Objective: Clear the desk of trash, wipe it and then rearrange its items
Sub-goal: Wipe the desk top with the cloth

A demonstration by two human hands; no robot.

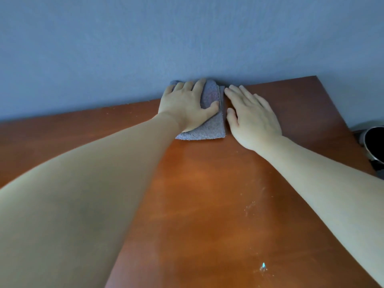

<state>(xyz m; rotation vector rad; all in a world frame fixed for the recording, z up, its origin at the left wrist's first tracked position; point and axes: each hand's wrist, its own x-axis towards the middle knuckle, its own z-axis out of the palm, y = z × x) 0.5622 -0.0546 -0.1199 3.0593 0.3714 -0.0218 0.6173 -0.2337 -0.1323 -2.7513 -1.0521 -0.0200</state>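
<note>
A folded grey cloth [209, 121] lies on the reddish-brown desk [207, 204] right against the blue wall. My left hand [187, 104] presses flat on the cloth with straight fingers, the fingertips reaching the wall. My right hand [251, 117] lies flat on the bare desk just right of the cloth, its fingers straight and its thumb beside the cloth's right edge. Dust and small crumbs [252, 206] streak the desk nearer to me, and a tiny pale-blue scrap [263, 266] lies close to the front.
The blue wall [187, 38] bounds the desk's far edge. Past the desk's right edge stands a dark round container with a pale rim [375, 142]. The desk's far right corner [315, 76] is in view.
</note>
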